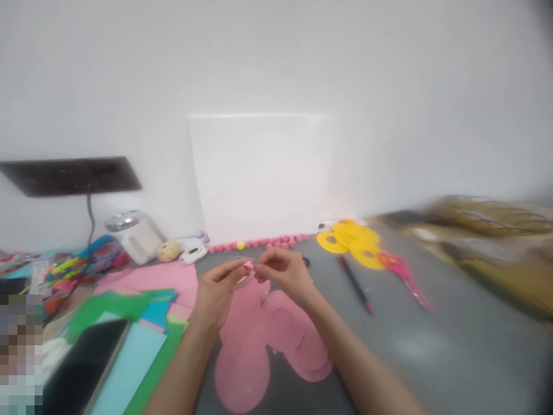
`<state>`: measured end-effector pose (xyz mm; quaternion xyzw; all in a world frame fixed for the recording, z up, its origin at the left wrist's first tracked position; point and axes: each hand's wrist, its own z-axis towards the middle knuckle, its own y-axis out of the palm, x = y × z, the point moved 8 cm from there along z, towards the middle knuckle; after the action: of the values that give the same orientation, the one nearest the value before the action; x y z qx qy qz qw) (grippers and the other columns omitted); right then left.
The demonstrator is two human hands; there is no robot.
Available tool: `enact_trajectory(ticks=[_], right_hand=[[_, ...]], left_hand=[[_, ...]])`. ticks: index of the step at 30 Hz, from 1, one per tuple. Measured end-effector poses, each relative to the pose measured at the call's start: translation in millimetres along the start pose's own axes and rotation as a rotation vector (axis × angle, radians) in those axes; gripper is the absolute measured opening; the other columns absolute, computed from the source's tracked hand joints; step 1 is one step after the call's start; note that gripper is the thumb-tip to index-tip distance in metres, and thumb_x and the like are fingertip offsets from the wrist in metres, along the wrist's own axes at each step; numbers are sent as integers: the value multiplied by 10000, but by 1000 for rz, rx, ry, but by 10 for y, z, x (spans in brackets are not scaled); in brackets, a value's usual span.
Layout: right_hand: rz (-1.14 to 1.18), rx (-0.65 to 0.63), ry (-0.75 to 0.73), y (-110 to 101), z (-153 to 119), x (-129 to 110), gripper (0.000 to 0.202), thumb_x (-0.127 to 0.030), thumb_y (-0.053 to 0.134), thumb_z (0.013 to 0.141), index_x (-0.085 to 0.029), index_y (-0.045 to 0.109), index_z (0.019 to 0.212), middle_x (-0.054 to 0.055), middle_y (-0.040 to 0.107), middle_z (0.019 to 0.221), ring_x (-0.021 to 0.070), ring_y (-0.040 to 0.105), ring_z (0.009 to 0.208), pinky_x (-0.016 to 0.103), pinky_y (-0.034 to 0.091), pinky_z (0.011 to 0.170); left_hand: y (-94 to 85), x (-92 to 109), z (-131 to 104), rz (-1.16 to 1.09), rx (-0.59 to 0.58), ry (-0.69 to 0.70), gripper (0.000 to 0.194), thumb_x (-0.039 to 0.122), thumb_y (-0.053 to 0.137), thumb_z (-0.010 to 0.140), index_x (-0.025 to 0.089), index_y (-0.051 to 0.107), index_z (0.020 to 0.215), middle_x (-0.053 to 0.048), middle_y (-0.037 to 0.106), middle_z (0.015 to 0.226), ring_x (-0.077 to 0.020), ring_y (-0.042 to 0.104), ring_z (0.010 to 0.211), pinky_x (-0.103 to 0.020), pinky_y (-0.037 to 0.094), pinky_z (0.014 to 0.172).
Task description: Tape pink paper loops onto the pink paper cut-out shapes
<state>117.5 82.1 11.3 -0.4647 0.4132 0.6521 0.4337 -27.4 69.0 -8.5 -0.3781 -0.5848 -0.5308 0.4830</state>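
Note:
My left hand [219,285] is closed in a pinch on a small pink rolled paper piece [249,266]. From the other side, my right hand [286,272] has its fingertips pressed together at the same piece; blur hides the exact contact. A thin clear ring, which looks like a tape roll [245,282], shows behind the left fingers. Beneath both hands lie several overlapping pink paper circles [242,373]. Small pink rolled pieces [280,241] with one yellow piece [241,245] form a row beyond the hands.
A white board [263,173] leans on the wall. To the right lie yellow paper cutouts [355,239], a dark pencil [356,286] and pink scissors [408,280]. Coloured paper sheets [129,357], a black phone-like slab [86,366] and a white device [136,237] occupy the left.

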Motion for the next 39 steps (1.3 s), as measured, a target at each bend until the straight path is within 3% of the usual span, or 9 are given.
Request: enact_trajectory(ticks=[5, 15, 28, 34, 39], right_hand=[[-77, 29, 52, -8, -22, 36, 216, -361, 696, 681, -147, 677, 705, 11, 641, 568, 121, 614, 523, 237, 522, 534], [-45, -37, 122, 23, -31, 102, 236, -355, 694, 685, -126, 700, 740, 31, 654, 553, 137, 635, 512, 249, 541, 519], [2, -111, 146, 38, -31, 96, 301, -417, 683, 690, -121, 696, 744, 39, 671, 570, 138, 646, 516, 266, 556, 552], [4, -70, 105, 14, -18, 67, 255, -379, 658, 718, -126, 653, 684, 33, 659, 594, 125, 636, 522, 234, 537, 518], [-45, -45, 79, -63, 6, 53, 253, -357, 596, 756, -150, 595, 612, 19, 646, 571, 131, 624, 522, 257, 522, 539]], left_hand=[[-25, 61, -3, 119, 21, 83, 147, 225, 759, 592, 199, 754, 736, -55, 741, 814, -220, 653, 840, -321, 524, 771], [28, 169, -40, 250, -62, 199, 96, 225, 728, 642, 213, 759, 732, -51, 742, 854, -251, 663, 865, -342, 543, 783], [19, 148, -10, 200, -76, 136, 92, 192, 724, 631, 199, 754, 717, -52, 742, 796, -225, 664, 797, -314, 545, 723], [-40, 93, 7, 125, -9, 60, 151, 226, 764, 579, 183, 752, 723, -62, 736, 771, -208, 652, 763, -321, 530, 723], [-64, 90, 33, -105, 29, 8, 210, 264, 798, 545, 161, 741, 718, -63, 726, 772, -200, 651, 790, -333, 511, 787]])
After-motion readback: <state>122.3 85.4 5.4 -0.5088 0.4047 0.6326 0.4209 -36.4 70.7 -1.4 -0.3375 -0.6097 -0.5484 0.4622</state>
